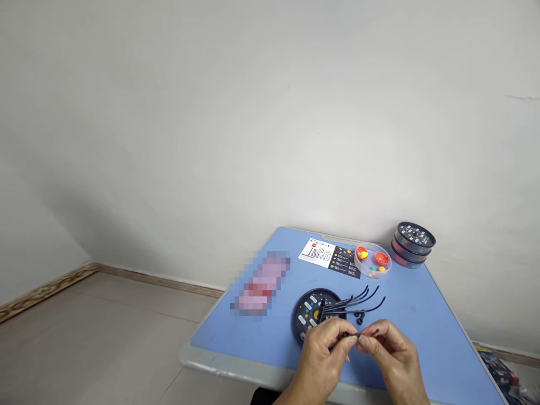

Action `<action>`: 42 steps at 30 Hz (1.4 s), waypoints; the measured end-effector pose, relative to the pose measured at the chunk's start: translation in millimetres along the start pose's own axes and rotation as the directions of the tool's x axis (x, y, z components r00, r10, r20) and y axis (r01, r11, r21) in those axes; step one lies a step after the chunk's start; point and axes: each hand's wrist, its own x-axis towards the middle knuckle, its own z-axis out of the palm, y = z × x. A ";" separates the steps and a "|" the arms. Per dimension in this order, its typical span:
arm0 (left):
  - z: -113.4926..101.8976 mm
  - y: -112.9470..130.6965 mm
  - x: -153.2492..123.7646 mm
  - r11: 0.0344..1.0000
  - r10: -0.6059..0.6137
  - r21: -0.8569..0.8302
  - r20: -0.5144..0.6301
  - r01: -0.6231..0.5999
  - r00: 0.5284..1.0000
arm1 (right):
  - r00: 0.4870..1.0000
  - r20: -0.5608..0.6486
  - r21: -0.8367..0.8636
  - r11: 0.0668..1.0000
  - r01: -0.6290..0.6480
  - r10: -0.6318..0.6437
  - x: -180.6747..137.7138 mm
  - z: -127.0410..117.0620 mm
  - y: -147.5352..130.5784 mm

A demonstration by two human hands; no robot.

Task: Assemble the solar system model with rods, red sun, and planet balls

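Note:
Both of my hands are over the front of the blue table, fingertips almost meeting. My left hand (324,351) pinches one end of a thin black plastic rod (358,335). On the rod's other side, my right hand (393,353) also grips it, and a dark tip sticks out above those fingers. Most of the rod is hidden by my fingers. Just behind my left hand lies a round black base (301,309) printed with colourful planets and white labels. A black post with several thin curved arms (352,304) rests across it. Beside those arms is a small black ring-shaped part (360,318).
A printed instruction sheet (316,253) lies farther back. Next to it, a clear round tray (371,271) holds orange half-shells and small coloured balls. Stacked round black cases (412,243) stand at the table's back right corner. A blurred pink item (264,284) lies left.

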 end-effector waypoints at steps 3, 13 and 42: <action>-2.4 -6.5 -0.1 1.000 0.007 -0.005 -0.032 -0.007 0.999 | 1.000 0.012 -0.004 1.000 -0.011 0.011 4.0 1.4 -1.5; -21.5 0.8 1.8 0.976 0.169 0.162 -0.148 -0.145 0.974 | 0.927 0.090 -0.270 0.887 0.375 -0.365 20.8 4.4 -48.4; -41.2 -8.6 29.3 0.970 0.136 0.232 -0.280 -0.071 0.950 | 0.890 0.121 -0.475 0.761 0.441 -0.440 62.1 28.4 -38.5</action>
